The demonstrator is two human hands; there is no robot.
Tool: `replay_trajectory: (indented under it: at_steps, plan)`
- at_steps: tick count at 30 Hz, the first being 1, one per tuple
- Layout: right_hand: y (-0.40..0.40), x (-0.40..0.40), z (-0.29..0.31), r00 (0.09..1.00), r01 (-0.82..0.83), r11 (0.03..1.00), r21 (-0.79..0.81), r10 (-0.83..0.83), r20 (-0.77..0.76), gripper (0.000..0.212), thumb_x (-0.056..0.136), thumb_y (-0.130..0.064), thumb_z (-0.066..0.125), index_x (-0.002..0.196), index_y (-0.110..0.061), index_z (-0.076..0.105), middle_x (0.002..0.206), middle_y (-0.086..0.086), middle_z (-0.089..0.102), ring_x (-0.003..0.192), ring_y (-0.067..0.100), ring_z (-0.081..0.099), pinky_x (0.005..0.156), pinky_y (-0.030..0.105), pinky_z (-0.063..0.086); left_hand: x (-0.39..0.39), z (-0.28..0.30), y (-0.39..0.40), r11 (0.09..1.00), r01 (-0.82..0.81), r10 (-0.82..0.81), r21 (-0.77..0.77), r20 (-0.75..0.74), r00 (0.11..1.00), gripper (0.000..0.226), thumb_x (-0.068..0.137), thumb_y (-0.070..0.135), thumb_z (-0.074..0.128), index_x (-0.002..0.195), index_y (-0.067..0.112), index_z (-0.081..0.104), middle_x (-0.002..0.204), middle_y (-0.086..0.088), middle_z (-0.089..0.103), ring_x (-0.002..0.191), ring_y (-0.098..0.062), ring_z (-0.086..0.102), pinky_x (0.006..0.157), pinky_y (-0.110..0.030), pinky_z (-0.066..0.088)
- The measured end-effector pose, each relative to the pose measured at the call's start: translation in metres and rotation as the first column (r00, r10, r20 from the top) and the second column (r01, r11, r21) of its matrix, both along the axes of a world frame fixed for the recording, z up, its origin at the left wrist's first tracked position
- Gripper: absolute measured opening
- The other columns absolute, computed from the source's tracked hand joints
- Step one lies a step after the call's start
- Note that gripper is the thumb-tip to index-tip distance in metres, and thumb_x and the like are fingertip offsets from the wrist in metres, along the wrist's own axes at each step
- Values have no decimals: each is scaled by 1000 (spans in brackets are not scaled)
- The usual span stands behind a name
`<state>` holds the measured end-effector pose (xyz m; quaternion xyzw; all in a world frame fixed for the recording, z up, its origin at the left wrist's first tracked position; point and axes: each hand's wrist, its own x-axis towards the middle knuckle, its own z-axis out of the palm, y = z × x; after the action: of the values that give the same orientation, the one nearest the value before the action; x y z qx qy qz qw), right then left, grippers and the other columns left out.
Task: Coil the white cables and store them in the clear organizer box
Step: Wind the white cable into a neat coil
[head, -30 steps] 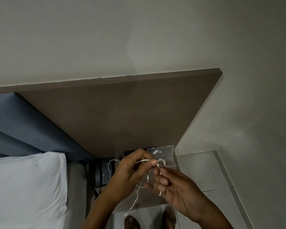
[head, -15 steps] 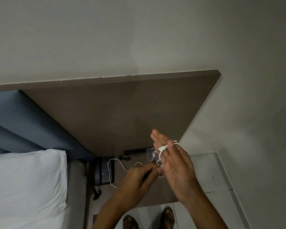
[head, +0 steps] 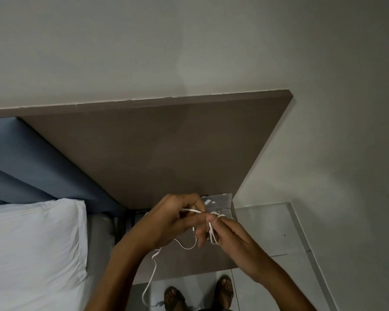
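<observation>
My left hand (head: 166,223) pinches a thin white cable (head: 154,269) and holds a taut stretch of it toward my right hand (head: 228,234). Several loops of the same cable are wound around the right hand's fingers. The loose tail sags between the hands, then hangs down past the nightstand's front edge toward the floor. The clear organizer box (head: 220,202) stands open at the back of the nightstand, just behind both hands; its lid leans against the headboard. My fingers hide most of its compartments.
A brown nightstand (head: 189,263) sits under my hands, against a tall brown headboard panel (head: 157,149). A bed with a white pillow (head: 32,245) lies to the left. Pale floor tiles (head: 267,227) spread right, and my sandalled feet (head: 198,295) stand below the nightstand.
My right hand dropped from its raised, upright pose to a lower, level one. My left hand rose and pulled a stretch of cable across to it. The telephone is hidden behind my left arm.
</observation>
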<state>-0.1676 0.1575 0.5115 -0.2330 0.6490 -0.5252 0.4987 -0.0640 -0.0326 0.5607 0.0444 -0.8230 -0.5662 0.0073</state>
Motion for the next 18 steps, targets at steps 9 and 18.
replay_trajectory:
  at_steps: [9,18]
  plan:
    - [-5,-1,31,424,289,895,-340,199,883,45,111,-34,43,79,-7,59,67,-1,39,60,14,51,88,38,55,-10,-23,22,903,-227,268,365,-66,961,31,99,16,66,84,-10,61,65,-7,47,59,-6,43,61,-18,41]
    - [-33,-13,34,419,708,646,-287,-56,906,29,110,-15,53,127,3,70,134,23,72,129,32,70,123,53,40,-8,-39,58,936,-304,306,180,19,952,35,112,10,50,81,16,65,66,8,53,63,-9,46,65,-29,41]
